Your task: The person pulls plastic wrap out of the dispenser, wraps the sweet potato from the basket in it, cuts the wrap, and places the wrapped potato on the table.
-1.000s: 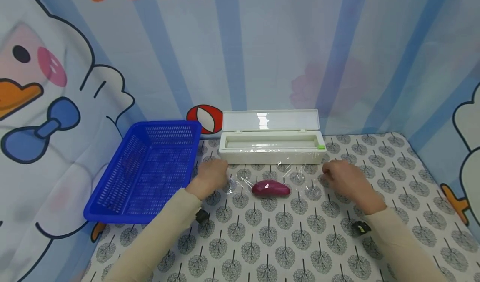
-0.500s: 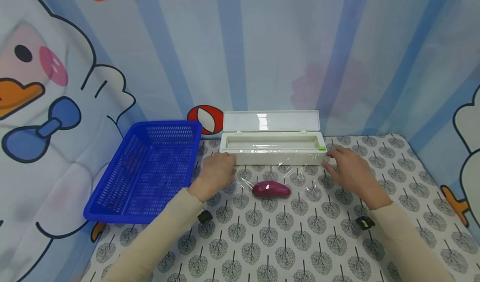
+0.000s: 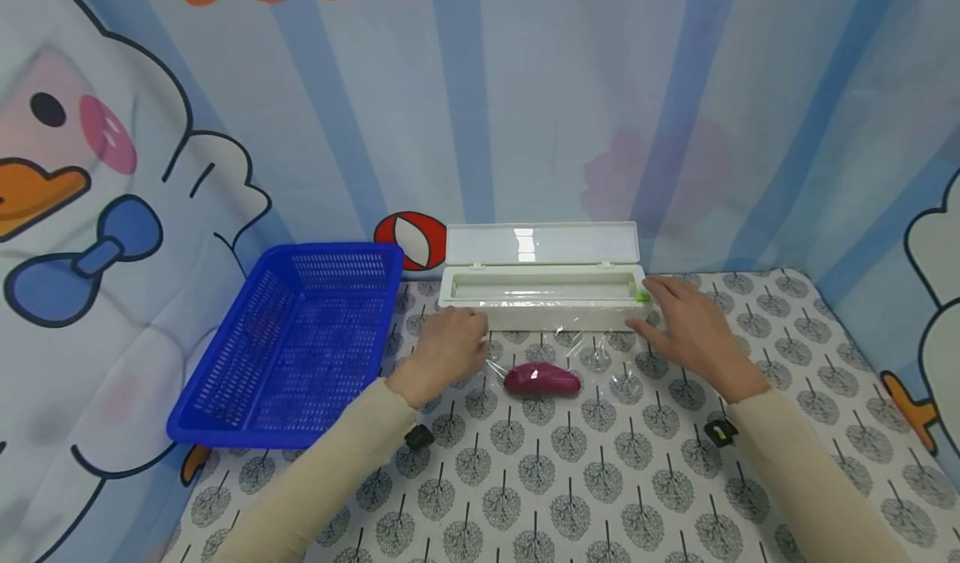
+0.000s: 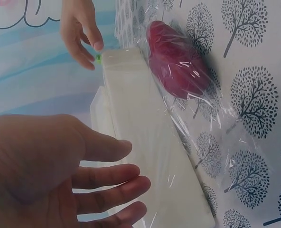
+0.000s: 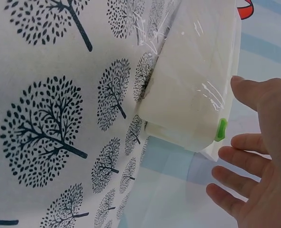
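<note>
A white cling film dispenser (image 3: 555,317) stands at the back with its lid (image 3: 577,244) raised. From its front edge clear cling film (image 3: 596,356) stretches forward over a purple-red, sweet-potato-shaped vegetable (image 3: 542,379) on the cloth. My left hand (image 3: 444,348) is by the dispenser's front left corner; in the left wrist view its fingers (image 4: 114,192) are apart and loosely bent, with nothing gripped. At the other end, my right hand (image 3: 686,330) reaches to the green slide cutter (image 3: 642,296). Spread fingers (image 5: 240,183) and thumb show beside that cutter in the right wrist view.
A blue plastic basket (image 3: 281,440) stands on the left, close to my left forearm. A tree-patterned cloth (image 3: 570,496) covers the table. Behind it hangs a curtain (image 3: 540,113) with blue stripes and duck drawings, right at the dispenser's back.
My left hand has shifted right along the dispenser's front, off the film's left corner. My right hand has let go of the film's right side, opened and moved up to the green cutter.
</note>
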`<state>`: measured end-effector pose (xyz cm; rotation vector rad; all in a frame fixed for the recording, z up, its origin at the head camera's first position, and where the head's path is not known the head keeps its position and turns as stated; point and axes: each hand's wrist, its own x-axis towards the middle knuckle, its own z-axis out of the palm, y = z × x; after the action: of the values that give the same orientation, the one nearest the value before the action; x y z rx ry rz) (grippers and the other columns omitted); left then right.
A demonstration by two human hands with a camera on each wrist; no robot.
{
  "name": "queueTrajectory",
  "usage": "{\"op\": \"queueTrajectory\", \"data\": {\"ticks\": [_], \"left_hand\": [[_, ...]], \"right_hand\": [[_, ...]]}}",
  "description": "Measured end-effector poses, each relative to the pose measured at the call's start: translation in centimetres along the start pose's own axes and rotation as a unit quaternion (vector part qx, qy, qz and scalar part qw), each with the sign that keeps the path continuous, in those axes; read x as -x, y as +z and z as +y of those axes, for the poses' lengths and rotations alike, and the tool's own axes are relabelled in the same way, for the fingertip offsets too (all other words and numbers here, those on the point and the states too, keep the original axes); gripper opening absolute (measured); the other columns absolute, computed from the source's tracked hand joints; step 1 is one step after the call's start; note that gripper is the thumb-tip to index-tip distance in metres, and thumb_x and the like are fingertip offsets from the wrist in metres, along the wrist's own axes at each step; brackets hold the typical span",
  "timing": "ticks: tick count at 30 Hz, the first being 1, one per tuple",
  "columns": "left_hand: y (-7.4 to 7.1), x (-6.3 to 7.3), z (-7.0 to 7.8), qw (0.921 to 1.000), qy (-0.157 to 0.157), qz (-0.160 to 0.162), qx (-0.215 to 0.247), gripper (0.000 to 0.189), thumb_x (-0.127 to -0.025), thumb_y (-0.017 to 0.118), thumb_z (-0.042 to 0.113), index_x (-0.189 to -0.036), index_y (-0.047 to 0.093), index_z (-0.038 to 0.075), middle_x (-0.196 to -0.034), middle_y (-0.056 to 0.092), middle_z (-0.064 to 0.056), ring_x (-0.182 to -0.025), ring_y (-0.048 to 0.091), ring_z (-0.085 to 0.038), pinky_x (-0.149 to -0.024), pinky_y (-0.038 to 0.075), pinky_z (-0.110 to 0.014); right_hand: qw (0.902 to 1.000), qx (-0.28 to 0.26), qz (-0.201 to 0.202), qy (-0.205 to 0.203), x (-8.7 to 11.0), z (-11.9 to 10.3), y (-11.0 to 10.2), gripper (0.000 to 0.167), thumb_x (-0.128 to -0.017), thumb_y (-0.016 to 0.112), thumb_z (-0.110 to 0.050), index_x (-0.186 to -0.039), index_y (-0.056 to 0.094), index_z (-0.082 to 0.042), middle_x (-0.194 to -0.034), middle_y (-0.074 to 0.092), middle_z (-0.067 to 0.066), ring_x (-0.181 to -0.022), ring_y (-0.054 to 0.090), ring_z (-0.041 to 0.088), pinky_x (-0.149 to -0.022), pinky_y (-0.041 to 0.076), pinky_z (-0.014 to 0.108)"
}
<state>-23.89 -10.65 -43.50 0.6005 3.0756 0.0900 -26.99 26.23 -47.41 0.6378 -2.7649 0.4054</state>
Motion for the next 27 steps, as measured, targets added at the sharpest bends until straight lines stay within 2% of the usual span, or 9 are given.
{"op": "queueTrajectory", "data": {"ticks": [4,12,16,21,27], "left_hand": [[0.1,0.0,0.4,0.9999,0.009,0.003,0.01,0.021,-0.102,0.073,0.028,-0.092,0.07,0.01,-0.084,0.069,-0.002,-0.075,0.062,-0.02,-0.065,0.053,-0.034],[0.5,-0.2,1.2,0.998,0.05,0.027,0.028,0.022,-0.103,0.072,0.028,-0.106,0.073,0.006,-0.097,0.074,-0.006,-0.088,0.067,-0.024,-0.078,0.058,-0.036],[0.7,-0.4,1.5,0.9967,0.068,0.039,0.025,0.026,-0.103,0.072,0.03,-0.108,0.073,0.005,-0.095,0.073,-0.006,-0.085,0.066,-0.022,-0.077,0.057,-0.034],[0.9,-0.4,1.9,0.9955,0.079,0.045,0.026,0.026,-0.103,0.07,0.031,-0.108,0.073,0.006,-0.095,0.072,-0.005,-0.084,0.065,-0.021,-0.076,0.056,-0.034],[1.1,-0.5,2.2,0.9961,0.078,0.031,0.027,0.027,-0.105,0.068,0.031,-0.115,0.072,0.007,-0.102,0.072,-0.005,-0.092,0.066,-0.021,-0.084,0.057,-0.035]], "right_hand": [[1.0,0.003,-0.008,0.0,-0.4,0.1,0.3,0.076,-0.1,0.074,-0.039,-0.151,0.049,0.01,-0.156,0.049,0.033,-0.143,0.048,0.054,-0.118,0.039,0.068],[0.9996,0.005,-0.026,0.005,-0.9,0.9,1.2,0.082,-0.101,0.072,-0.044,-0.157,0.042,0.009,-0.163,0.041,0.031,-0.149,0.04,0.053,-0.123,0.033,0.067],[0.999,-0.003,-0.044,0.01,-1.2,1.4,1.6,0.086,-0.103,0.067,-0.05,-0.161,0.038,0.007,-0.169,0.033,0.028,-0.154,0.033,0.052,-0.125,0.027,0.068],[0.9972,-0.013,-0.073,0.014,-1.6,2.0,1.8,0.092,-0.105,0.061,-0.057,-0.165,0.028,0.005,-0.175,0.019,0.025,-0.16,0.021,0.051,-0.128,0.019,0.068],[0.9948,-0.003,-0.101,0.01,-2.2,2.8,2.0,0.094,-0.106,0.056,-0.059,-0.167,0.022,0.003,-0.176,0.014,0.025,-0.161,0.015,0.052,-0.129,0.015,0.067]]}}
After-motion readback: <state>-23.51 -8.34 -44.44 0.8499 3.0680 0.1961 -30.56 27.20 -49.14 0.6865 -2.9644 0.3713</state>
